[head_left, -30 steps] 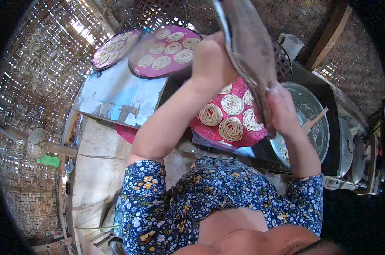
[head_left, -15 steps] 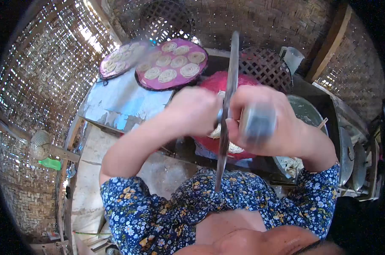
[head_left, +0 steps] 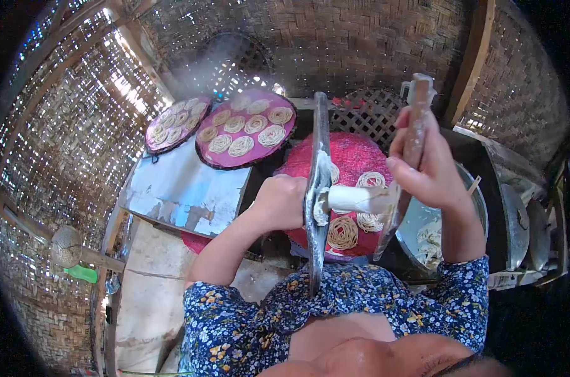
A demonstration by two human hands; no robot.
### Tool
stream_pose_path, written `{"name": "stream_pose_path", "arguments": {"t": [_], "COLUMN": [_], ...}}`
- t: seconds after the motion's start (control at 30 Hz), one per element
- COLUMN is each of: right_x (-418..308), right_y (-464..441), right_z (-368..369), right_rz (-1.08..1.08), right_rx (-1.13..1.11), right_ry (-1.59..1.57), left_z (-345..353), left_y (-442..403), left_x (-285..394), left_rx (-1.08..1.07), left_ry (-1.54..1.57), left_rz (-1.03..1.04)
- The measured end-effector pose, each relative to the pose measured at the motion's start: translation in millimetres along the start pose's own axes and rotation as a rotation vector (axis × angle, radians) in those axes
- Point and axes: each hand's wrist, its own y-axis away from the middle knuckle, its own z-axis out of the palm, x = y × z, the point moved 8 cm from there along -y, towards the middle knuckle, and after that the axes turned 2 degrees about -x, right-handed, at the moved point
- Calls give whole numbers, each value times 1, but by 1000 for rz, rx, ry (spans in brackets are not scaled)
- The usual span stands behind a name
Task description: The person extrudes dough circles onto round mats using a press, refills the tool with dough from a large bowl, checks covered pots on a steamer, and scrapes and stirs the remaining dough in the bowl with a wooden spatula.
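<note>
- Your left hand (head_left: 278,202): knuckles up, curled tight against the left face of the board (head_left: 314,201); fingertips hidden behind it, so you cannot tell just what part they hook.
- Your right hand (head_left: 431,164): clenched on the upper part of the wooden bar (head_left: 414,141), thumb lying along it.
- Board and bar are both held roughly on end, apart, the white cylinder (head_left: 349,198) bridging them sideways. Whitish paste clings to the board where the cylinder meets it.
- Position: all three pieces are in front of your chest, in line above the pink mat (head_left: 360,151). Gap to the mat hard to judge from overhead.
- On the mat: pale coils (head_left: 343,232) of strands, several partly covered by the cylinder and bar. The mat's far part is bare.
- To your right, just beside the mat: a wide pot (head_left: 484,217), whitish stuff inside, a flat stick (head_left: 475,184) at its rim, your right forearm across part of the view.
- To your left: a worn table (head_left: 171,188), paint flaking; at its far side a large tray (head_left: 217,159) and a smaller tray (head_left: 193,131), both pink and bearing more coils.
- Beyond the mat: a lattice basket (head_left: 376,107) near the woven wall (head_left: 360,50).
</note>
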Motion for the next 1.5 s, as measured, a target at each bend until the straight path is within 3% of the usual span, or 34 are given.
{"name": "stream_pose_path", "arguments": {"t": [0.1,0.13,0.23,0.33,0.4,0.47,0.57,0.63,0.7,0.77,0.83,0.87,0.97,1.0,1.07,1.13,1.2,1.3,1.33,1.37,1.4,1.5], "right_x": [0,0,13,30,30,31,34,58,65,67,78,120,160,167,201,235,274,298,308,319,324,287], "right_y": [-3,-2,5,21,38,59,70,69,63,45,43,48,65,79,124,182,244,289,304,317,324,289], "right_z": [1,-12,-62,-95,-101,-103,-85,-72,-37,4,3,-6,-37,-39,-26,-18,-25,-37,-46,-57,-63,-96], "right_rz": [-8,-29,-162,-306,-415,-554,-629,-500,-247,-247,-76,80,297,387,715,958,1118,1133,1181,1227,1268,1303], "right_rx": [53,177,537,636,758,939,1021,911,849,571,233,230,110,54,-380,-695,-833,-955,-981,-1005,-1027,-818], "right_ry": [64,65,-74,-451,-557,-621,-745,-833,-541,-1022,-469,-448,404,575,871,971,1047,1025,966,905,845,797], "left_z": [-6,-7,-17,26,36,48,54,35,6,-24,-47,-53,-64,-67,-74,-84,-98,-111,-114,-118,-118,-123], "left_y": [-6,-6,5,22,22,17,3,-6,-6,10,26,38,84,103,154,200,227,261,277,284,286,273], "left_x": [9,8,-1,-35,-44,-47,-49,-52,-57,-63,-74,-82,-112,-121,-141,-151,-152,-149,-146,-154,-153,-138], "left_rx": [63,38,165,-34,8,1,87,288,559,765,907,971,1201,1182,1254,1305,1226,1263,1606,1396,1431,1433], "left_ry": [-7,-36,476,1064,1227,1639,2103,2127,2027,1913,1826,1791,1757,1811,1749,1651,1654,1595,1285,1482,1468,1486], "left_rz": [62,24,146,-9,-63,-163,-250,-98,129,270,300,277,125,147,83,14,31,2,-231,-80,-93,-103]}}
